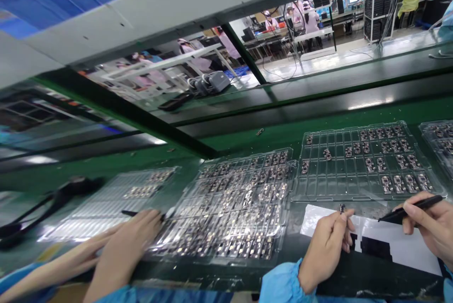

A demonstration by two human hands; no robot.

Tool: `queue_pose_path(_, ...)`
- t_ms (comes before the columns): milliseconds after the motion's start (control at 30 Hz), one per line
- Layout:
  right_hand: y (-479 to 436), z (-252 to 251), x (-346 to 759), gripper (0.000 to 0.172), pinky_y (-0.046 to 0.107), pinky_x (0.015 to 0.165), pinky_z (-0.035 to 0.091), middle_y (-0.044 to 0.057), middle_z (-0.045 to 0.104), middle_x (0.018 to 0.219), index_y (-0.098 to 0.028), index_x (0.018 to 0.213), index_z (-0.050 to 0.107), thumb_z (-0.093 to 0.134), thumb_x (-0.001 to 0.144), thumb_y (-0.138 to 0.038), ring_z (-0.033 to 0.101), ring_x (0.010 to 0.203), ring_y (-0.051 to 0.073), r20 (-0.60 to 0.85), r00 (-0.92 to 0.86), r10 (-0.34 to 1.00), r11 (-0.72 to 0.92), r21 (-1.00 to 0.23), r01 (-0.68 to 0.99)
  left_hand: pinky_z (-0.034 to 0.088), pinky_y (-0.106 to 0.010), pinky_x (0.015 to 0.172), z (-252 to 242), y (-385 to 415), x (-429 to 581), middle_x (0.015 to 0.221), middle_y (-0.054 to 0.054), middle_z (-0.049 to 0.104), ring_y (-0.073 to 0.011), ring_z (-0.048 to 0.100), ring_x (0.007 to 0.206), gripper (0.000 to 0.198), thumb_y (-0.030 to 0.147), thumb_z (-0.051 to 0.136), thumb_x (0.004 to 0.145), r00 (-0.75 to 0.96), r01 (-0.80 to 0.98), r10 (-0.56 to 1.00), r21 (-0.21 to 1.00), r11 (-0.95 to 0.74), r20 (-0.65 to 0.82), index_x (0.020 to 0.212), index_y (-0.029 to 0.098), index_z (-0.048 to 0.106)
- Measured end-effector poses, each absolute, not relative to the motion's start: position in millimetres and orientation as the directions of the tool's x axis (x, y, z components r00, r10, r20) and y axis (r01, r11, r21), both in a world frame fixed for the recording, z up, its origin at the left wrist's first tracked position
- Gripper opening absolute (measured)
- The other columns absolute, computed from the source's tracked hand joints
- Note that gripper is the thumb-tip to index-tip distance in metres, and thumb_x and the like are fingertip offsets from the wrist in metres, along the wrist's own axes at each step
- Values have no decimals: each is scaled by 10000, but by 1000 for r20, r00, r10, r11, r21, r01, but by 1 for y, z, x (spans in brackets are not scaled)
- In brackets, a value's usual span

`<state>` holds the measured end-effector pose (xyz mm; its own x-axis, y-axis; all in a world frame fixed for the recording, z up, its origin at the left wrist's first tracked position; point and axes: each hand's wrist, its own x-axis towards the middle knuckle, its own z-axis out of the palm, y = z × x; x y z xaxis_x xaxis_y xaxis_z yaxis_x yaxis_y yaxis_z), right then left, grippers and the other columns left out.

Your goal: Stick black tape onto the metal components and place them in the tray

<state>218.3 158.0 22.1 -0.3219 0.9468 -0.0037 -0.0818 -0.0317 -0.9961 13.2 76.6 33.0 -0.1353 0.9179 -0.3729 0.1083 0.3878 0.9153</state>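
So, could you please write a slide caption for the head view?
Left hand holding a small electronic part, right hand a black pointed tool, near clear trays of small components.

Open passage: the gap above the white sheet, lower right, between the left hand and right hand; a black pen-like tool projects into it. Also a tabletop strip behind the trays, right of centre. Obstructions: slanting green post, left of centre; shelf beam, overhead; co-worker's hands, lower left.
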Motion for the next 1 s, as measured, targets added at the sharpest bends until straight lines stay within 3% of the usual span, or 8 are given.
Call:
queue_pose_path(100, 158, 17, 219, 197, 273, 493, 471, 42, 602, 578, -206, 793, 650, 677, 815, -399, 571, 515, 195, -43, -363, 931, -103, -983, -149, 419, -208, 487, 26, 80, 21, 553, -17, 540, -85, 498, 454, 425, 509, 494, 800, -47, -48, 894, 895, 443, -445, 667, 109, 548)
queue_pose_path(267, 158, 14, 213, 209, 247, 498, 477, 30, 617, 560, -206, 793, 629, 670, 820, -409, 571, 505, 179, -62, -395, 916, -98, -992, -73, 424, -181, 453, 18, 83, 35, 555, -21, 557, -83, 502, 472, 354, 425, 654, 698, -6, -232, 869, 846, 480, -495, 760, 82, 591)
queue_pose_path(633, 157, 26, 202, 271, 225, 485, 483, 25, 612, 524, -158, 775, 582, 654, 817, -416, 562, 477, 159, -118, -437, 892, -121, -992, 22, 454, -168, 432, 19, 86, 39, 590, -37, 585, -105, 563, 517, 181, 224, 613, 665, 5, -251, 844, 816, 520, -536, 757, 69, 630)
queue_pose_path(1000, 155, 15, 202, 266, 213, 454, 478, 22, 608, 507, -150, 772, 575, 652, 822, -400, 566, 453, 153, -124, -499, 857, -129, -991, 25, 464, -172, 460, 19, 86, 38, 607, -40, 610, -110, 583, 534, 181, 140, 586, 617, 22, -274, 843, 807, 522, -538, 769, 73, 657)
